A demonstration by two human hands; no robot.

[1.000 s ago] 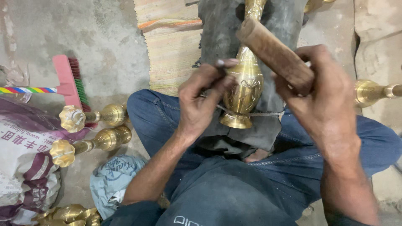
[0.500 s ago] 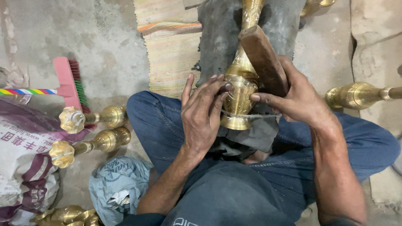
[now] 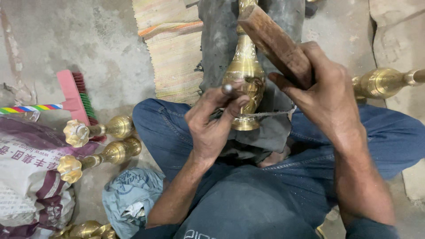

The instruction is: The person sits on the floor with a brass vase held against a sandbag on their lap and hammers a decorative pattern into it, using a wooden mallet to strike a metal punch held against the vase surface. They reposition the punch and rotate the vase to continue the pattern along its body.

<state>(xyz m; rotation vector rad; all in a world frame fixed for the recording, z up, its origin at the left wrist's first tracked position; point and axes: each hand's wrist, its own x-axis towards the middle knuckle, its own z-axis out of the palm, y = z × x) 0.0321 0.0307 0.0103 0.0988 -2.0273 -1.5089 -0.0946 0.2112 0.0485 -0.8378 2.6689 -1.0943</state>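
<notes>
A brass vase point(image 3: 244, 71) lies on a dark padded block point(image 3: 221, 35) between my crossed legs, its foot toward me. My left hand point(image 3: 212, 119) pinches a thin metal punch point(image 3: 228, 90), whose tip rests on the vase's belly. My right hand point(image 3: 325, 95) grips a brown wooden block point(image 3: 274, 42), held raised over the vase and angled up toward the far side. A string runs around the vase's foot.
Two brass vases point(image 3: 99, 130) point(image 3: 97, 157) lie on the concrete floor at the left, beside a pink brush point(image 3: 75, 95) and a printed sack point(image 3: 31, 177). Another brass piece point(image 3: 385, 82) lies at the right. A striped mat point(image 3: 175, 48) lies at the back, and a grey-blue bag point(image 3: 130, 197) by my left knee.
My right hand swung the wooden block down toward the vase and has lifted it again. My left hand has shifted its grip on the punch against the vase.
</notes>
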